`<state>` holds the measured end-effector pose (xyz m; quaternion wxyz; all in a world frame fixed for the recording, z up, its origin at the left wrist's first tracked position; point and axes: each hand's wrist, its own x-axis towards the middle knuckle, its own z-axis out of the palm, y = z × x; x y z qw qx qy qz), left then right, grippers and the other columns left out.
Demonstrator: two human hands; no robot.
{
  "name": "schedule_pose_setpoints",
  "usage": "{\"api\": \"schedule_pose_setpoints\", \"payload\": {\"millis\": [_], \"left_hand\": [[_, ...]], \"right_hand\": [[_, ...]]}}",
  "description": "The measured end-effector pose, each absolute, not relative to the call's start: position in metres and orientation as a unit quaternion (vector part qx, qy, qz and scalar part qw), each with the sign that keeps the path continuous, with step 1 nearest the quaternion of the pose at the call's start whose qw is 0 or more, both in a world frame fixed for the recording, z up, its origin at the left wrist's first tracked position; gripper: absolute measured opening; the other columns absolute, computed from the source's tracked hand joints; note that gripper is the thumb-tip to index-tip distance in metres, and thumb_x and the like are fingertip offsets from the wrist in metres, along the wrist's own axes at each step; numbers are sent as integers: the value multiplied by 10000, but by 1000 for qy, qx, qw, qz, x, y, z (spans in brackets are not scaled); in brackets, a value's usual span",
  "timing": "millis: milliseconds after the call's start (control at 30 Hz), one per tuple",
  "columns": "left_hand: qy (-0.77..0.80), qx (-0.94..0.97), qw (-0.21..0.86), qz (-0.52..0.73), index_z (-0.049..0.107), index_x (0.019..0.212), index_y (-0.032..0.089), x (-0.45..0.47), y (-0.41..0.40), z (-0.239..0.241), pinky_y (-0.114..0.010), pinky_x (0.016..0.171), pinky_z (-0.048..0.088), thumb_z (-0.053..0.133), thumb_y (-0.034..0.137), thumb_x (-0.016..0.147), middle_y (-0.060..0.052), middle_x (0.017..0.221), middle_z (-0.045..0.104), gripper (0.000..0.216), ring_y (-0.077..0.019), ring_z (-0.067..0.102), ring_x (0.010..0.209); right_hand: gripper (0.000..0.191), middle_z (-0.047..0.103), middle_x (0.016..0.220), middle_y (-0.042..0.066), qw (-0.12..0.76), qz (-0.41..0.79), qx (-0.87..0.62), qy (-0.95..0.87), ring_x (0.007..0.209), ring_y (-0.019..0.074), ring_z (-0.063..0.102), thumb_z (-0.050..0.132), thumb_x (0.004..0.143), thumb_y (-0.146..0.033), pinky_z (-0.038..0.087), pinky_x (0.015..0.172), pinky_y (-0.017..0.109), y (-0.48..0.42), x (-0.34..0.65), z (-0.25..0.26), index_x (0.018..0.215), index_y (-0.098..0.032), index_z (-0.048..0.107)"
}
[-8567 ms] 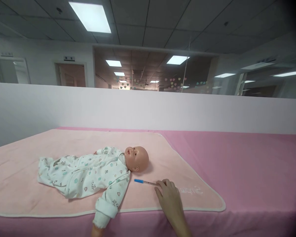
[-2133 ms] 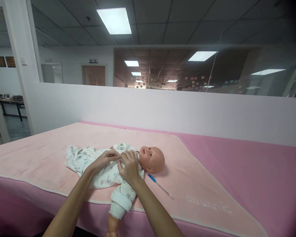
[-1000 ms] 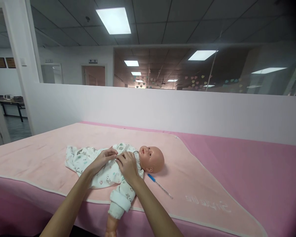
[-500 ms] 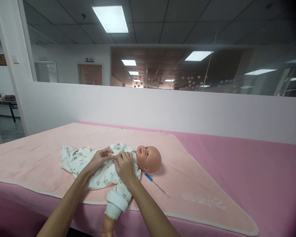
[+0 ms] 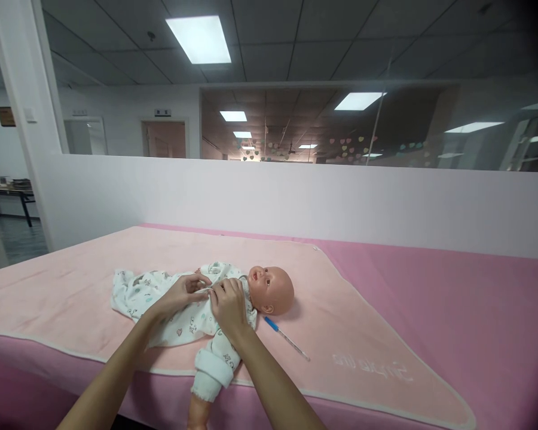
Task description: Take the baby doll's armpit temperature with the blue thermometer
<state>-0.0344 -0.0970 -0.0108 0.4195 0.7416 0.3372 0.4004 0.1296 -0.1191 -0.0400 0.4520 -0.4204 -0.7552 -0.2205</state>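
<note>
A baby doll [image 5: 275, 291] lies on its back with its head to the right, dressed in a white patterned baby gown [image 5: 192, 325]. My left hand [image 5: 182, 297] is at the chest of the gown, thumb and fingers closed on the fabric at the front opening. Right beside it, my right hand [image 5: 228, 306] curls its fingers over the cloth just below the doll's neck. What exactly lies between the fingertips is partly hidden. One doll arm in a folded-back sleeve [image 5: 213, 367] reaches over the near edge. A glass thermometer with a blue cap [image 5: 287, 338] rests near the doll's head.
Under the doll is a peach mat [image 5: 367, 382] with a pale border, spread over a pink-covered bed [image 5: 484, 310]. A low white wall [image 5: 296, 200] with a window above it stands behind. A desk [image 5: 11, 192] shows through the doorway at left.
My left hand's fingers have shifted slightly at the gown's front, while my right hand stays nearly in place. The camera view has tilted a little. Doll and thermometer lie as before.
</note>
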Motion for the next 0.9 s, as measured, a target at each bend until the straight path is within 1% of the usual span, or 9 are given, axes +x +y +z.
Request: {"api": "schedule_pose_setpoints", "payload": {"millis": [67, 167, 233, 333, 400, 533, 600, 733, 900], "left_hand": [[359, 775, 369, 366, 641, 898, 177, -43, -99, -6, -279, 738, 459, 697, 308, 662, -56, 888, 632, 276, -201, 578, 845], [406, 789, 299, 352, 678, 872, 199, -62, -101, -10, -310, 833, 442, 704, 333, 656, -72, 1007, 635, 255, -236, 570, 944], [418, 772, 297, 375, 687, 852, 204, -73, -101, -18, -308, 863, 430, 694, 366, 674, -78, 1079, 616, 240, -245, 556, 1002], [415, 743, 321, 415, 689, 812, 195, -81, -102, -30, -288, 855, 425, 649, 403, 725, -84, 1122, 601, 228, -246, 532, 1051], [410, 725, 342, 435, 680, 805, 186, -82, -103, -34, -273, 820, 429, 648, 405, 729, -82, 1083, 612, 234, -237, 540, 1018], [407, 700, 389, 439, 652, 866, 171, -79, -107, -34, -228, 665, 429, 654, 404, 728, -53, 900, 623, 271, -184, 561, 815], [414, 695, 399, 431, 644, 885, 161, -79, -109, -33, -210, 609, 414, 635, 421, 744, -42, 850, 611, 295, -164, 549, 754], [444, 680, 392, 432, 637, 888, 146, -78, -108, -35, -208, 596, 412, 617, 462, 747, -37, 821, 606, 347, -159, 543, 727], [456, 690, 347, 442, 648, 832, 141, -74, -106, -35, -208, 603, 403, 577, 495, 756, -31, 789, 611, 369, -162, 538, 729]], "right_hand": [[126, 550, 793, 46, 468, -213, -416, -750, 769, 175, 450, 487, 851, -206, 366, 754, 334, -120, 130, -39, 752, -188, 564], [125, 552, 821, 46, 484, -199, -414, -744, 802, 177, 456, 480, 847, -196, 368, 762, 332, -121, 130, -38, 748, -189, 557], [115, 555, 841, 47, 489, -190, -417, -743, 821, 178, 461, 477, 844, -189, 369, 769, 333, -122, 130, -37, 764, -189, 559], [109, 561, 850, 45, 492, -179, -424, -739, 826, 177, 464, 473, 844, -188, 368, 775, 331, -122, 129, -37, 774, -186, 557], [108, 563, 844, 43, 493, -174, -430, -736, 817, 174, 463, 477, 844, -194, 366, 771, 327, -122, 129, -37, 766, -184, 552], [105, 565, 834, 37, 492, -168, -433, -736, 806, 170, 460, 485, 839, -195, 358, 760, 316, -122, 129, -37, 751, -184, 543], [105, 564, 831, 35, 492, -166, -434, -736, 806, 168, 460, 483, 841, -194, 355, 756, 308, -123, 130, -37, 753, -184, 542], [120, 563, 820, 32, 490, -164, -437, -736, 795, 163, 460, 472, 847, -198, 351, 749, 299, -123, 130, -38, 749, -184, 539], [124, 566, 808, 28, 485, -167, -440, -737, 779, 162, 460, 468, 852, -209, 347, 746, 299, -120, 130, -39, 755, -186, 541]]}}
